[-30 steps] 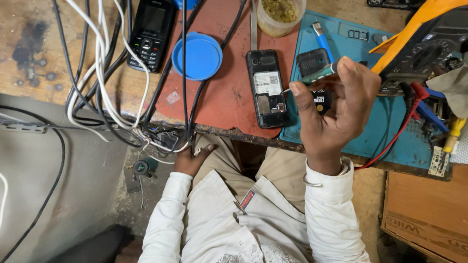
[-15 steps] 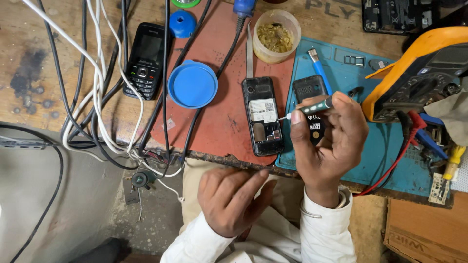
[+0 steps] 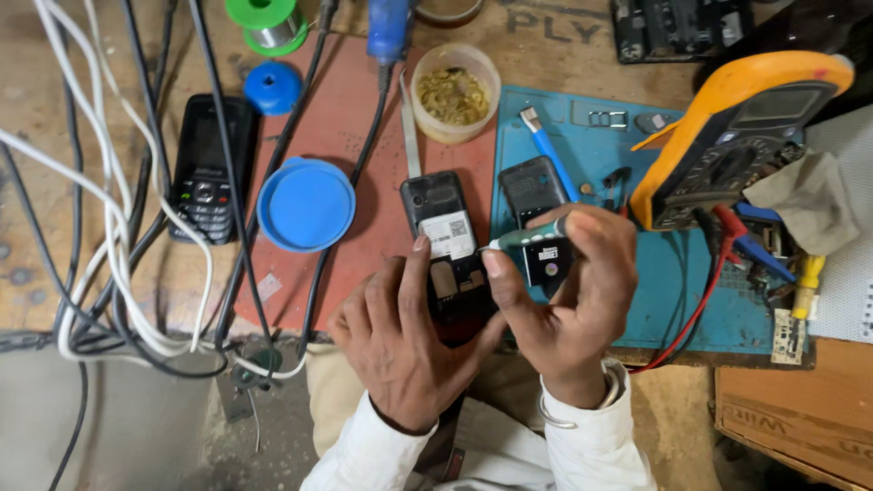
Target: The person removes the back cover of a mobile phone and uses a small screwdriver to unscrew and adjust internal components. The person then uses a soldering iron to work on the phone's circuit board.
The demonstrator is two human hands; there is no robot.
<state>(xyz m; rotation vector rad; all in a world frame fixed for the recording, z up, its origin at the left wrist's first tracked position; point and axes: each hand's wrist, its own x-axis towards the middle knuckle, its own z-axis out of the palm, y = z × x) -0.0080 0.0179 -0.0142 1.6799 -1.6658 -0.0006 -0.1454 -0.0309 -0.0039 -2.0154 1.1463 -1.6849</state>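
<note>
A black phone (image 3: 443,227) with its back cover off lies face down on the red mat (image 3: 355,136), a white label showing inside. My left hand (image 3: 400,341) rests on the phone's lower end, fingers curled over it. My right hand (image 3: 568,305) holds a green-handled screwdriver (image 3: 523,238) whose tip points left at the phone, with a small black battery (image 3: 548,260) tucked under the fingers. The phone's black back cover (image 3: 532,186) lies just beyond on the blue mat (image 3: 668,291).
A blue lid (image 3: 306,204) and a second black keypad phone (image 3: 207,173) lie left. A tub of small parts (image 3: 455,91), a blue-handled tool (image 3: 550,150), an orange multimeter (image 3: 737,136) with red lead, solder reel (image 3: 264,23) and tangled white and black cables (image 3: 118,227) surround the mats.
My left hand rose from under the bench edge and settled on the open phone. My right hand came down toward the phone with the screwdriver and battery.
</note>
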